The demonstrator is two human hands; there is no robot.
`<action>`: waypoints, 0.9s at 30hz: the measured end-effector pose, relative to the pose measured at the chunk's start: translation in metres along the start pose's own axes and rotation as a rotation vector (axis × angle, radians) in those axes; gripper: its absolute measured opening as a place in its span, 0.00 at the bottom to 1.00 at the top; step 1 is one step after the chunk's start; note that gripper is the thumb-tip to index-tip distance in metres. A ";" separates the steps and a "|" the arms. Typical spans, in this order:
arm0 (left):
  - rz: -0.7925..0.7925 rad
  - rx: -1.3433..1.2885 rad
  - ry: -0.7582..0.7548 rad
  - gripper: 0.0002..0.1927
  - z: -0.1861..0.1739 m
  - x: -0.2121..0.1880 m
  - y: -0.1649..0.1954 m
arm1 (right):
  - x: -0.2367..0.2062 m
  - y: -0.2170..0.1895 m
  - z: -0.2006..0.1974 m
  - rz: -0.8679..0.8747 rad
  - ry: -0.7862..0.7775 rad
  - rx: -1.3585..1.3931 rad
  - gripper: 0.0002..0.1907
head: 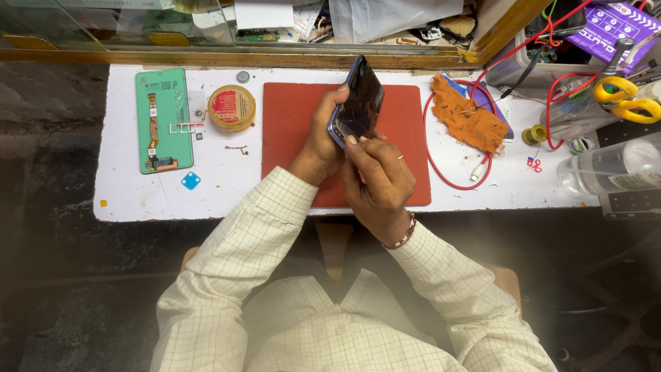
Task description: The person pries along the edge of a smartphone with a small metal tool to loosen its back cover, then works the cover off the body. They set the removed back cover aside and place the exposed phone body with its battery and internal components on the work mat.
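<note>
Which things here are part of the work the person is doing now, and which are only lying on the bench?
In use:
- phone, held tilted above the red mat
- left hand, gripping the phone
- right hand, fingertips at the phone's lower edge

Lying about:
- green phone back panel
- round yellow tin
- orange cloth
- red cable
- yellow-handled scissors
- clear plastic bottle

Worktop [138, 200]: white, narrow, lit evenly from above.
Back edge: wooden rail [206, 58] under a glass partition [117, 24].
Floor [48, 138]: dark, mottled, shadowed.
</note>
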State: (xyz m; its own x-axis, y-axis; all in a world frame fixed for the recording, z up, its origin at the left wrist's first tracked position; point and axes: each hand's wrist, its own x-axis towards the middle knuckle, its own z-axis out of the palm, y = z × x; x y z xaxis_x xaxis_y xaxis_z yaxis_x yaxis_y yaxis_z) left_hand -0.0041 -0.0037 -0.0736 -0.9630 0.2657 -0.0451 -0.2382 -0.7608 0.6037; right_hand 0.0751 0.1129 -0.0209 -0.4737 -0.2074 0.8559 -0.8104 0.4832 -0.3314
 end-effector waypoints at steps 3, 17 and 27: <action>0.029 0.015 -0.008 0.29 0.000 0.001 -0.002 | 0.001 0.000 -0.002 -0.020 -0.018 -0.007 0.15; 0.118 0.063 -0.060 0.25 0.000 -0.002 -0.006 | 0.003 0.015 -0.023 0.174 -0.166 0.185 0.15; 0.293 0.435 0.029 0.39 0.003 -0.005 -0.009 | -0.013 0.013 -0.027 0.655 -0.031 0.577 0.12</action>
State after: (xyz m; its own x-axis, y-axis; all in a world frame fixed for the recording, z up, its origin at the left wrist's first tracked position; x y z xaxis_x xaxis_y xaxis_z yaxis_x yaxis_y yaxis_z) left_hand 0.0034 0.0038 -0.0765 -0.9859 0.0576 0.1568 0.1100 -0.4829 0.8688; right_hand 0.0800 0.1445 -0.0258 -0.9076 -0.0658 0.4146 -0.4161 0.0092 -0.9093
